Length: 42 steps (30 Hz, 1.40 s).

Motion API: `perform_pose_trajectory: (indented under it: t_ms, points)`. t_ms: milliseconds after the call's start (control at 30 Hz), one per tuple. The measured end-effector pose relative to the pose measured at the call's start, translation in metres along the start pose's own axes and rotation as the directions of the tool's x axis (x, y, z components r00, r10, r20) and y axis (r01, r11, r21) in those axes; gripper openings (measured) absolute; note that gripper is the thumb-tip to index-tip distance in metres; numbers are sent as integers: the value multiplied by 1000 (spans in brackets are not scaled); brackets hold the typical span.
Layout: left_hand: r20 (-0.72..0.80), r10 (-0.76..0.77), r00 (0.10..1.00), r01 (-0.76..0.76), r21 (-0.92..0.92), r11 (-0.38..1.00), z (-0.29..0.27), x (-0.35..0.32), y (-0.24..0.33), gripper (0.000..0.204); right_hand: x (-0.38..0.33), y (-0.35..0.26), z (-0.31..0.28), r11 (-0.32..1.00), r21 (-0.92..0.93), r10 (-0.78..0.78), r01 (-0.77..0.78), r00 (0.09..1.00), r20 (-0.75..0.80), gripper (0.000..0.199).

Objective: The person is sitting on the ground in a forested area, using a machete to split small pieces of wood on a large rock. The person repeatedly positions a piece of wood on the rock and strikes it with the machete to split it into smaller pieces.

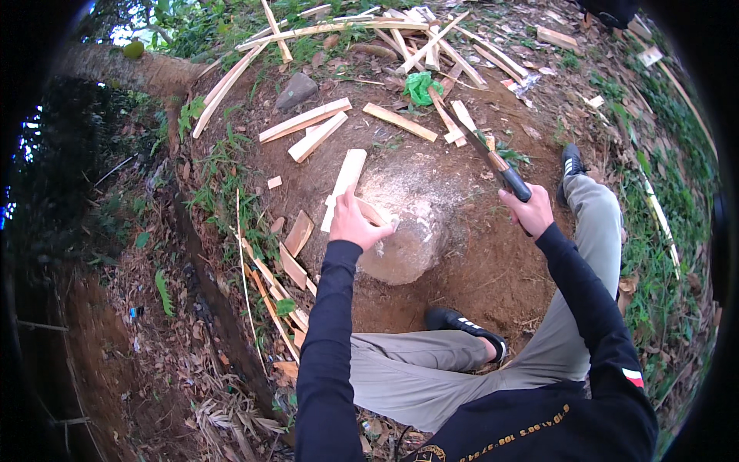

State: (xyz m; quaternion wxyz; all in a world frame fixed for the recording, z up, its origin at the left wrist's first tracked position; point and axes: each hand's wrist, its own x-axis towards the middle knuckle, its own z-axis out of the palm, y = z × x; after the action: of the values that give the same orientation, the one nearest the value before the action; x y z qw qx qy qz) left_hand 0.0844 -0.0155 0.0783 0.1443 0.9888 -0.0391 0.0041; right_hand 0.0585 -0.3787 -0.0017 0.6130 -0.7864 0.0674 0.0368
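Observation:
A short piece of pale wood (pixel 372 211) is pinched between the thumb and fingers of my left hand (pixel 359 225), over the round chopping stump (pixel 400 258). Just behind that hand lies a longer pale wooden slat (pixel 348 171). Off to the right, my right hand (pixel 533 209) is wrapped round the black handle of a machete (pixel 514 182). Its long blade slants up and away to the left, raised clear of the stump. White dust or fine chips cover the stump's far side.
Split wood strips (pixel 308 119) lie scattered beyond the stump, with a grey stone (pixel 297 91) and a green plastic bag (pixel 420 88) among them. More strips (pixel 271 286) are on the left. My shoe (pixel 466 331) rests close to the stump; the other shoe (pixel 571 171) is farther right.

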Motion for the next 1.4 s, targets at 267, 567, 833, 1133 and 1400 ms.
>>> perform_pose_trajectory:
  t_ms: [267, 567, 833, 1133, 1400]
  points:
    - [-65, -55, 996, 57, 19, 998, 16, -3, 4, 110, 2, 1, 4, 1000, 14, -28, 28, 1000, 5, 33]
    - [326, -360, 874, 223, 389, 894, -36, -13, 20, 111, 1, 9, -1, 1000, 14, 20, -20, 1000, -8, 31]
    - [226, -280, 933, 186, 363, 913, 13, 1, 21, 104, 1, -4, 4, 993, 101, 62, -61, 998, 2, 29]
    - [-165, 140, 976, -149, -45, 988, -15, 59, 63, 98, 4, 0, -8, 992, 93, 90, -87, 995, -30, 29]
    - [88, 349, 933, -357, 94, 930, 16, -46, -16, 115, 3, 3, -11, 985, 152, 91, -83, 995, -46, 29]
